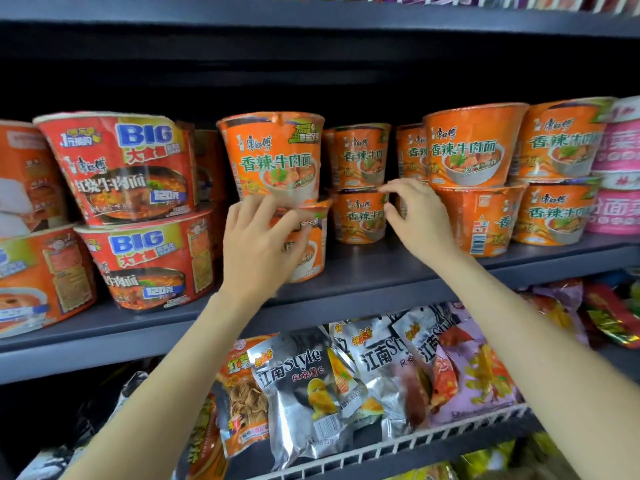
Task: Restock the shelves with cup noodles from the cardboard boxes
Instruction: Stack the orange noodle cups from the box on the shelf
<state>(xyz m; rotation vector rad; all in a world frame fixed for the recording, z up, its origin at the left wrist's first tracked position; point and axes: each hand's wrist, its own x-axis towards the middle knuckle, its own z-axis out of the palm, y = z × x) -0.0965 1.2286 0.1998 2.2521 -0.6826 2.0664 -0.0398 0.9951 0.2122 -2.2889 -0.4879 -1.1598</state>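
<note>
Snack bags (301,393) nearest, slumped in a wire rack below the grey shelf (363,282). Left hand (258,242) up at the shelf, fingers curved around the lower orange cup (308,244), upper orange cup (277,155) stacked on it. Right hand (415,216) half open, fingertips pinched near the rim of the rear lower cup (360,216); grip unclear. Further left, red BIG cups (128,168) stacked in pairs.

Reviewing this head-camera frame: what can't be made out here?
- Lower orange cup, head view: front label mostly hidden by the left hand.
- Cardboard boxes: none in view.
- Right hand: whether its fingertips touch the rear lower cup is unclear.
- Far-left cups: cut off by the frame edge.
- Top shelf goods: cropped and blurred.
</note>
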